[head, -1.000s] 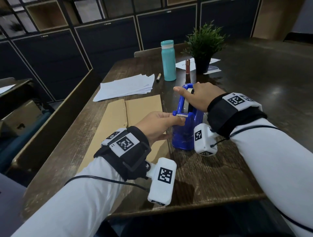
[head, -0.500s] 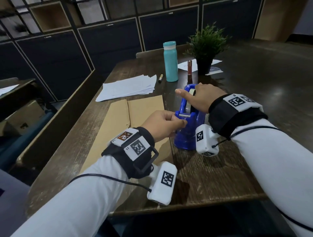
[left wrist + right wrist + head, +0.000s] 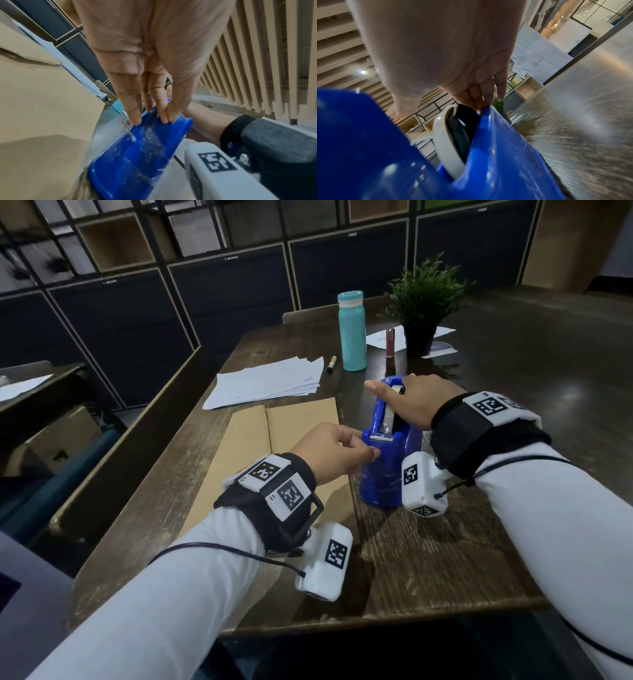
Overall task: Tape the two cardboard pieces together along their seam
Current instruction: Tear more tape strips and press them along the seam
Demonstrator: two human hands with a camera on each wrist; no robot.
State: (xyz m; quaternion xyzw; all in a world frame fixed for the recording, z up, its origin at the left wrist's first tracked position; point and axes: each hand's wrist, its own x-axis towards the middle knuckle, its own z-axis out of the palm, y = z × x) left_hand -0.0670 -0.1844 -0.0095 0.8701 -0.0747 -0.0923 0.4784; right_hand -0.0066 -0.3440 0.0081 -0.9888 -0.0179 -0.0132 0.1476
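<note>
Cardboard pieces: two flat tan sheets lay side by side on the table, long edges meeting in a straight seam running near to far; they sat left of the dispenser, partly under the left forearm.
Tape dispenser: glossy blue plastic, scuffed, stood upright just right of the cardboard, with a toothed metal cutter strip at its near top edge.
Tape roll: a pale ring round a black hub, seated in the dispenser's slot.
Left hand: thumb and forefinger pressed together in a pinch at the cutter edge; in the wrist view the fingertips met the blue rim, where a clear film of tape seemed to lie, though the blur left that unsure.
Right hand: draped over the dispenser's arched top, fingers bent down onto the roll and rim, thumb pointing left.
Table: dark, worn wood grain, glossy toward the far right.
Paper stack: loose white sheets, fanned, far side of the cardboard.
Bottle: matte teal cylinder, upright.
Plant: spiky green sprigs in a black pot, right of the bottle.
</note>
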